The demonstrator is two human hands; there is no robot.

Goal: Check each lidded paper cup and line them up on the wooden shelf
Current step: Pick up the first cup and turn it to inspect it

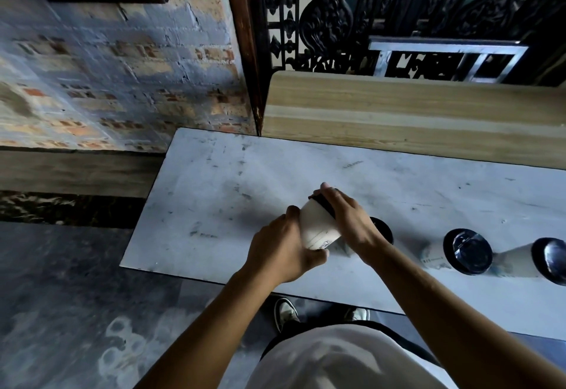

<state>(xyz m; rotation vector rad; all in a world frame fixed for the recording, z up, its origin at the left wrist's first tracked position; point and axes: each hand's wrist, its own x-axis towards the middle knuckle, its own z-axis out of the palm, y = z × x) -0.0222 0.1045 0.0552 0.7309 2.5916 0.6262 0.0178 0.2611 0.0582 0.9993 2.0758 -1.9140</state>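
Note:
A white paper cup with a black lid is tilted above the grey table. My left hand grips its lower body and base. My right hand is clamped over its lid. Behind my right wrist stands another cup, only its black lid showing. Two more lidded cups stand in a row to the right near the table's front edge. The wooden shelf runs along the back of the table with nothing on it.
A brick wall rises at the left. Black ornate ironwork and a metal frame stand behind the shelf. My shoes show on the dark floor below the table's front edge.

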